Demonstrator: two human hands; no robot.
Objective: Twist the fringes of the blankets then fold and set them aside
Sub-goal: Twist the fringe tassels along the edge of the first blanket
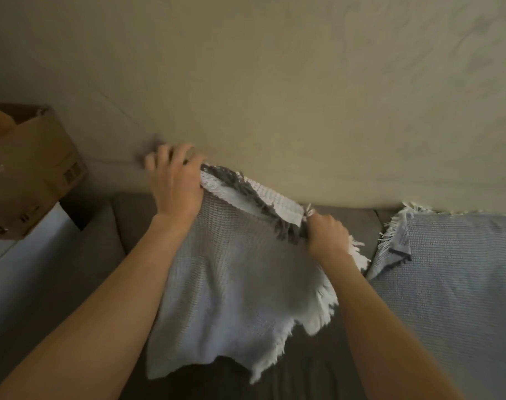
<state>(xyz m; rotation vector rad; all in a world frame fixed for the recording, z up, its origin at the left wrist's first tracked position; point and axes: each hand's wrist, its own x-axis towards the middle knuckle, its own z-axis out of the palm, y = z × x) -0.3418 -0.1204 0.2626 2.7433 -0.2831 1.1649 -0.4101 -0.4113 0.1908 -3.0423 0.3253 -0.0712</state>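
**No legible text in view**

Cardboard box (35, 168), far left: dark printed marks on its side. There is a pair of small square symbols near the right-hand edge and more smudged print lower down, towards the bottom corner. All of it is blurred; no letter, number or brand can be made out.

Blue blanket (453, 284), right: the turned-back corner carries faint dark specks, too soft to tell print from weave.

Pale grey blanket (231, 269), centre: nothing readable on its cloth.
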